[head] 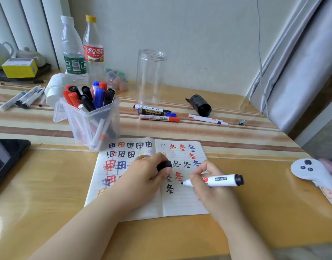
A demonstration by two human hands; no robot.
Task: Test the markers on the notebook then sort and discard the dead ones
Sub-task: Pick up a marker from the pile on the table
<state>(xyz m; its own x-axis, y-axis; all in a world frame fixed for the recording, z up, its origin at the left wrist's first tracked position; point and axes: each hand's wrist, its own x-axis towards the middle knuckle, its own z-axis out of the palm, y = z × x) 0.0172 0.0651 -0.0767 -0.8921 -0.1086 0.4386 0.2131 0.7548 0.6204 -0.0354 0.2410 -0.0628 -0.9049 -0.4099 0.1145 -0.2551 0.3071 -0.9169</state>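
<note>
Open notebook (182, 201) lies flat on the table (48, 212), both pages marked with test characters in black, red and blue. Right hand (208, 186) grips an uncapped white marker (220, 180) with a black tip; the tip touches the right page just beside a red character. Left hand (144, 175) rests on the left page near the fold, fingers curled round a black cap (164, 166).

A clear plastic tub (93, 124) stands behind the notebook's left page, filled with capped markers in red, black and blue. Three markers (156, 114) lie side by side on the table behind the notebook, caps black, blue and red. Two thin pens (208, 119) lie to their right, near a black roll (200, 105). A clear jar (151, 76), open-topped, stands upright against the wall. Two plastic bottles (82, 51) stand behind the tub. A group of grey markers (24, 98) lies at the far left of the table. A white controller (311, 170) lies at the right edge
</note>
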